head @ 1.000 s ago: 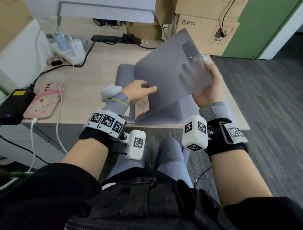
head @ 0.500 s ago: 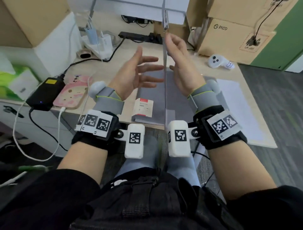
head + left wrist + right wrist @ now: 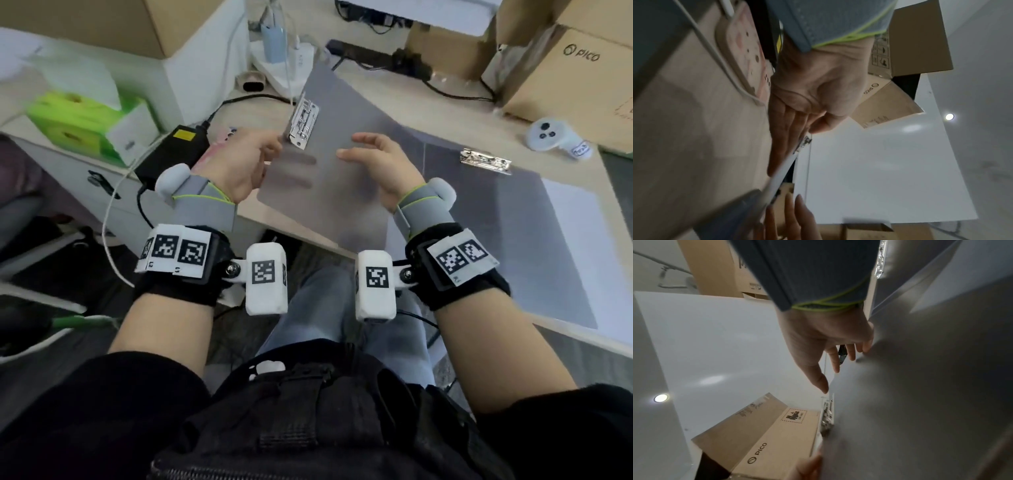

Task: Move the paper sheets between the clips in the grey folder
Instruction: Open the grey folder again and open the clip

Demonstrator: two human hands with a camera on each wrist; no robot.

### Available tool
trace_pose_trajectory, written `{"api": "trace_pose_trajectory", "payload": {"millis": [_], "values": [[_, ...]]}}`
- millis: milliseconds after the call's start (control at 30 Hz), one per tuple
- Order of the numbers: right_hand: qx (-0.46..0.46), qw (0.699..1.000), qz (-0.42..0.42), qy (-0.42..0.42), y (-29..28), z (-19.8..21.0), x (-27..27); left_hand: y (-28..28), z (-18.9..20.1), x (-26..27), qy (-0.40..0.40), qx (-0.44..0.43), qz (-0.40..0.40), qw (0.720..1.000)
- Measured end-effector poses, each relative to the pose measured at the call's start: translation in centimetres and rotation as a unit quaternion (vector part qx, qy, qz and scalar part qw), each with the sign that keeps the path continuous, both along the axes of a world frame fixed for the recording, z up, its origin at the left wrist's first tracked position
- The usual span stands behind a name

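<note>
The grey folder (image 3: pixel 346 178) lies open at the near edge of the desk (image 3: pixel 387 99), its left cover raised off the surface and tilted, its right cover flat on the desk. The left hand (image 3: pixel 239 164) holds the raised cover at its outer edge just below the upper clip (image 3: pixel 303 124), fingers straight behind the translucent plastic, where they show through as dark bars, and thumb in front. The right hand (image 3: pixel 380 168) hovers open over the cover's inner face, fingers relaxed; whether the fingertips touch it cannot be told from the blurred wrist views. A second clip (image 3: pixel 485 161) sits on the flat cover, and a white paper sheet (image 3: pixel 575 219) shows along its right edge. The cover looks thin, light and springy (it will likely flex if held by one corner), so it seems best steadied at the edge near the metal clip. The sheets are probably limp and slippery and better pinched near the clip's jaw.
</note>
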State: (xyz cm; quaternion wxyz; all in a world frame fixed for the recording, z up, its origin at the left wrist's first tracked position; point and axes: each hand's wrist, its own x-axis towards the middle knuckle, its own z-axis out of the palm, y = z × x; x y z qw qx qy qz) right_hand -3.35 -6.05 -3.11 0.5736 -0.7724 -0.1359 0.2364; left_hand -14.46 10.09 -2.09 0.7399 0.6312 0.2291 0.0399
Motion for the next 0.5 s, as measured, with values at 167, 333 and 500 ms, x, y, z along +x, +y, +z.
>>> {"api": "trace_pose_trajectory", "payload": {"millis": [167,333,500], "values": [[-0.068,0.997,-0.027,0.011,1.1,-1.8,0.6,1.6,-2.7,0.9,0.106,0.081,-0.012,0.991],[-0.164,0.984,-0.054,-0.032,1.2,-2.6,1.9,2.0,-4.4,2.3,0.134,0.06,0.01,0.989],[-0.261,0.962,-0.006,-0.075,1.8,-4.1,1.9,2.1,-5.6,2.7,0.139,0.048,-0.008,0.989]]}}
